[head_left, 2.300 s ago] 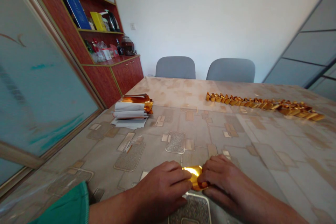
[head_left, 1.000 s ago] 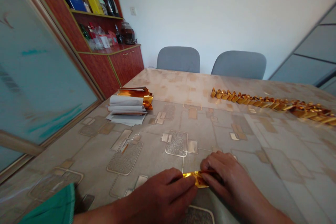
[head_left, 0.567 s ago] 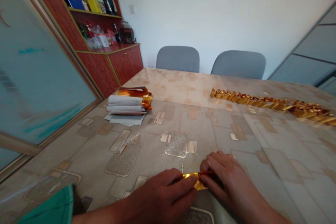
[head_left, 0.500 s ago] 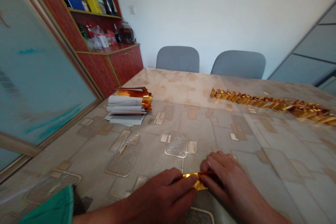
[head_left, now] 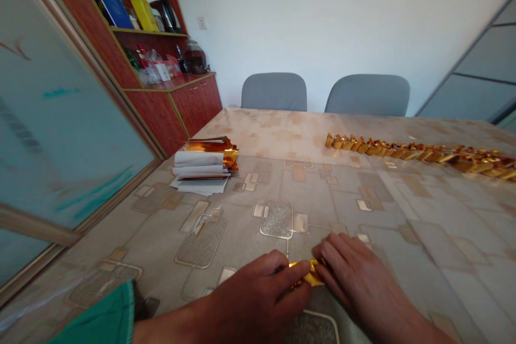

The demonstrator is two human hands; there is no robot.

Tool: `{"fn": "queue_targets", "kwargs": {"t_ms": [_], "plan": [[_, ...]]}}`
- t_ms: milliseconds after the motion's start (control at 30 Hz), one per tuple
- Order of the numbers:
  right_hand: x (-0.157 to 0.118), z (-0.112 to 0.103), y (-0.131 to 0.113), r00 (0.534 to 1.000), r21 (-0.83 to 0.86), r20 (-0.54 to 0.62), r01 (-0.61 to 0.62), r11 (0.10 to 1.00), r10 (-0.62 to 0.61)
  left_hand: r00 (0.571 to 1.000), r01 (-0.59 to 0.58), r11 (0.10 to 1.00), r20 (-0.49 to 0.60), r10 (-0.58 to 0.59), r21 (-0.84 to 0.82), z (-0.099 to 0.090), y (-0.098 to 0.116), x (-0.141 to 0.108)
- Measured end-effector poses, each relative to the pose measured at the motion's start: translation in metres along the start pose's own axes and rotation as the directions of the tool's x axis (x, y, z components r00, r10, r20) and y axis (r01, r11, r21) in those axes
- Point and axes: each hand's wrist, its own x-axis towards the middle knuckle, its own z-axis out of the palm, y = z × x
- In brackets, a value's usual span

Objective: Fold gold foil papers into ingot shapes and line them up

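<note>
A small piece of gold foil paper (head_left: 316, 277) lies at the near side of the table, between my hands. My left hand (head_left: 266, 293) closes on its left end, with the index finger laid across the foil. At the other end, my right hand (head_left: 352, 269) pinches the foil with curled fingers. Both hands partly cover the paper, so its full shape is hidden. Further back on the left rests a stack of foil sheets (head_left: 201, 164), some white side up, some gold. A long row of folded gold foil pieces (head_left: 419, 151) runs along the right.
The table (head_left: 250, 226) has a patterned cover. Two grey chairs (head_left: 274, 91) stand behind it against the white wall. A red-brown cabinet (head_left: 151, 113) with bottles and boxes is at the back left, beside a frosted glass door (head_left: 72, 118).
Both hands remain on the gold foil paper, and the fingers have shifted slightly along it. The whole view has moved a little, so things appear slightly further right.
</note>
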Motion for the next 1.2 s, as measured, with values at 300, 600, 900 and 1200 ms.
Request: {"fn": "queue_targets", "kwargs": {"t_ms": [300,600,900,1200], "plan": [[-0.002,0.002,-0.011,0.997,-0.034,-0.062,-0.054,0.998,0.052,0.998,0.037,0.998,0.051,-0.034,-0.054,-0.006,0.003,0.003],[-0.010,-0.004,-0.007,0.991,0.134,-0.086,-0.086,0.987,0.098,0.990,0.117,0.969,0.107,-0.095,-0.219,-0.015,0.002,-0.008],[-0.008,0.004,-0.019,0.978,0.023,-0.098,-0.181,0.983,0.183,0.990,0.124,0.977,0.093,-0.109,-0.174,-0.014,0.000,-0.010],[-0.006,-0.017,-0.009,0.980,0.290,0.082,-0.197,0.937,0.181,0.997,0.007,0.990,0.083,0.005,-0.139,-0.017,-0.014,-0.013]]}}
